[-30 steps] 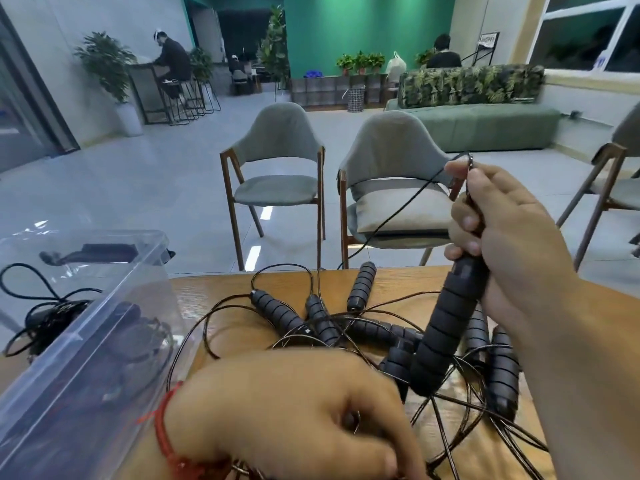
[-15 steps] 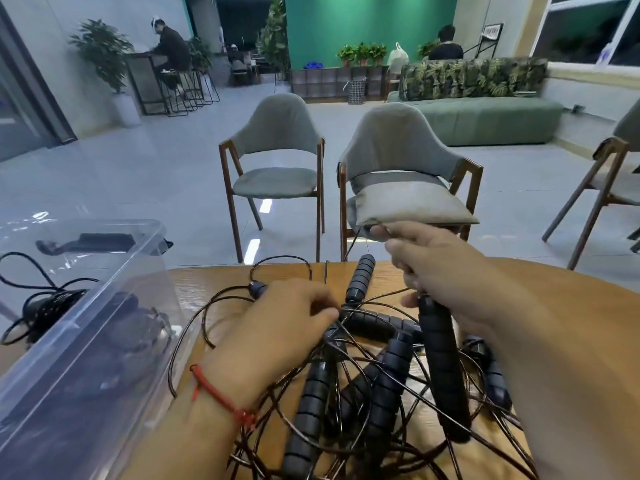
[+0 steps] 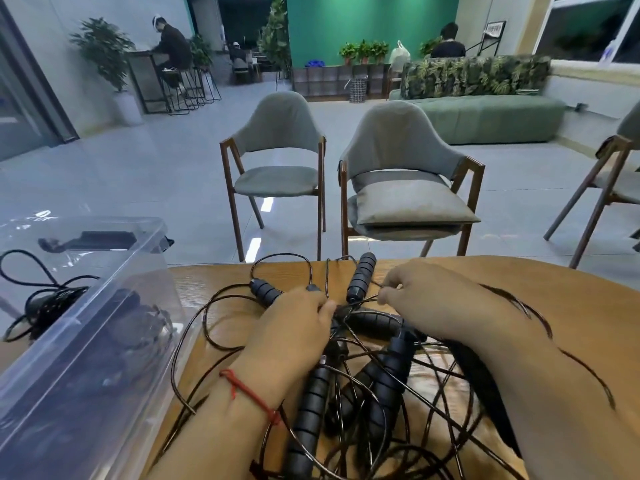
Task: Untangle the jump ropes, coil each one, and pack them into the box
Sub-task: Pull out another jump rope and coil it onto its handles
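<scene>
A tangle of black jump ropes (image 3: pixel 363 386) with ribbed foam handles and thin cords lies on the wooden table (image 3: pixel 571 306). My left hand (image 3: pixel 294 327), a red string on its wrist, reaches into the tangle's middle with its fingertips closed on a cord beside a handle's end. My right hand (image 3: pixel 429 303) pinches a thin cord just right of an upright-lying handle (image 3: pixel 360 277). A clear plastic box (image 3: pixel 79 341) stands at the left and holds dark coiled rope.
Two grey chairs (image 3: pixel 277 174) stand beyond the table's far edge, and another at the right. A black cable (image 3: pixel 38 292) lies left of the box. People sit far back in the room.
My right hand lowered the handle it held up and now pinches a cord low over the pile. My left hand moved forward from the near edge into the tangle's middle.
</scene>
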Action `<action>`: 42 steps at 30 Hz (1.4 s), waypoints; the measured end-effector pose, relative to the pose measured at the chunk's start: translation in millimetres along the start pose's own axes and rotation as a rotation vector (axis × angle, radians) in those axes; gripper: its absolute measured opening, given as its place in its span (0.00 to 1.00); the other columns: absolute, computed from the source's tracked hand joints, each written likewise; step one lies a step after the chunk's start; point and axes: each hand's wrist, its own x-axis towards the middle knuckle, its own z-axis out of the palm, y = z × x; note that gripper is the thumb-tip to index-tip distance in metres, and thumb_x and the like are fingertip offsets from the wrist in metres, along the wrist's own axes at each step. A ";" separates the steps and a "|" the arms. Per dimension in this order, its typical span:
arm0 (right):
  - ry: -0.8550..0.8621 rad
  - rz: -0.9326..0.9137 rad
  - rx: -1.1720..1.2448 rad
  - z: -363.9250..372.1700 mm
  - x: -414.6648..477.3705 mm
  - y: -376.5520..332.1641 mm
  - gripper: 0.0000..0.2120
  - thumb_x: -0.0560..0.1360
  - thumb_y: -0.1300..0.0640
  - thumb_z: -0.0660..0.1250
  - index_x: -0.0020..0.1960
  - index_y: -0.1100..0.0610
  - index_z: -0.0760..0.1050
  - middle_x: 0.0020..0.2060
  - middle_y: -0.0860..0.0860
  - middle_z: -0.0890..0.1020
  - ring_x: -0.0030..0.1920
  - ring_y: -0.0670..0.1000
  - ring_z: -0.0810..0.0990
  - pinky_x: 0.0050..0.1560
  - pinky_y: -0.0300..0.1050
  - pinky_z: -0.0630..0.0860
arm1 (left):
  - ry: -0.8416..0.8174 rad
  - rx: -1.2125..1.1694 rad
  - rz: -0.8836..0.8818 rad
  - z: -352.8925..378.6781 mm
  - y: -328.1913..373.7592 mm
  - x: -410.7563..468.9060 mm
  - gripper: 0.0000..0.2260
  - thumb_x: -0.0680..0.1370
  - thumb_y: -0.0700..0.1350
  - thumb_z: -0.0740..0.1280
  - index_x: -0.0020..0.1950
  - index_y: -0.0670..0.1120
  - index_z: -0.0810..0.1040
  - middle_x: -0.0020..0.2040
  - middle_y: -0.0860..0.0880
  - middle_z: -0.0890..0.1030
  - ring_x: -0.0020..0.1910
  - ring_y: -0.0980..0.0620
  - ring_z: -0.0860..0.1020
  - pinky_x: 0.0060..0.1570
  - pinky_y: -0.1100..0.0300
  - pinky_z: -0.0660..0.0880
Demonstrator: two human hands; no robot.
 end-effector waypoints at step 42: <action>-0.161 -0.148 0.588 10.1 -1.8 -10.3 0.14 0.80 0.40 0.72 0.52 0.50 0.85 0.43 0.51 0.88 0.34 0.49 0.72 0.33 0.44 0.68 | 0.071 -1.194 -0.046 -25.9 -1.1 -1.1 0.11 0.87 0.49 0.64 0.60 0.44 0.82 0.44 0.45 0.85 0.33 0.48 0.81 0.26 0.61 0.76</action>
